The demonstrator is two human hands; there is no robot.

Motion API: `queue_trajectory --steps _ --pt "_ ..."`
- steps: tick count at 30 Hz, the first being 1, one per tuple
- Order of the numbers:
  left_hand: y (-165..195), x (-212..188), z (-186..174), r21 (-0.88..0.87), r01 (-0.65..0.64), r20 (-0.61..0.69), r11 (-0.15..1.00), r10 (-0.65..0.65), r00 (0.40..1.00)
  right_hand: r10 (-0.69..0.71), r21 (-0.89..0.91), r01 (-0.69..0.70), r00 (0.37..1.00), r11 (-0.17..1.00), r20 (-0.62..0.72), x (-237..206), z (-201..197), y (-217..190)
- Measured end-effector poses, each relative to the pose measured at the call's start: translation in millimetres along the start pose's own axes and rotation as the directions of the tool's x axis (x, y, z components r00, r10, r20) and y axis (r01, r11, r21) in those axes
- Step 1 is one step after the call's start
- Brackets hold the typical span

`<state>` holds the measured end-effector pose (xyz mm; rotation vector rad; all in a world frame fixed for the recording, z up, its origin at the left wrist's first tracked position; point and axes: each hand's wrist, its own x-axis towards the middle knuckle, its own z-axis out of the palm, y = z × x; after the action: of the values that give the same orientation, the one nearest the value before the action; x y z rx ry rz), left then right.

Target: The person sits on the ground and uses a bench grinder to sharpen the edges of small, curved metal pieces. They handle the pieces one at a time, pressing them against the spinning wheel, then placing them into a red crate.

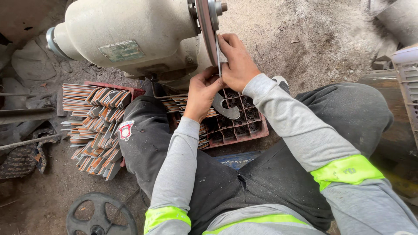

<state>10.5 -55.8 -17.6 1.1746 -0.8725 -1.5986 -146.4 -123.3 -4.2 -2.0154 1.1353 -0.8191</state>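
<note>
A thin curved metal blade point(226, 108) is held edge-up against the spinning-type wheel point(206, 26) of a cream bench grinder point(130, 39). My left hand point(201, 93) grips the blade near its lower hooked end. My right hand point(235, 61) pinches the blade's upper part and presses it against the wheel's rim. Both hands are above a red plastic crate point(244, 130) that lies between my knees.
Stacks of similar flat metal pieces point(98, 126) lie in rows at the left and in the crate's left half. A dark handwheel point(100, 215) lies on the dirt floor at the lower left. A white slatted crate point(407, 82) stands at the right edge.
</note>
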Motion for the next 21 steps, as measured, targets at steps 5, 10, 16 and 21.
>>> queue_trajectory --steps 5,10,16,21 --pt "-7 -22 1 -0.069 0.025 0.021 0.997 -0.024 1.0 0.066 0.017 -0.067 0.997 0.998 0.027 -18 1 -18" --pt "-16 -57 8 -0.012 -0.019 0.086 1.0 0.02 0.996 -0.024 0.038 0.022 0.997 0.999 0.068 -53 -11 -29" --pt "-12 -88 33 0.832 -0.213 0.136 0.513 0.184 0.973 0.072 0.256 -0.304 0.761 0.918 0.644 -72 -44 -8" --pt "5 -90 53 0.769 -0.353 0.263 0.533 0.24 0.935 0.372 -0.21 -0.308 0.777 0.928 0.507 -64 -56 3"
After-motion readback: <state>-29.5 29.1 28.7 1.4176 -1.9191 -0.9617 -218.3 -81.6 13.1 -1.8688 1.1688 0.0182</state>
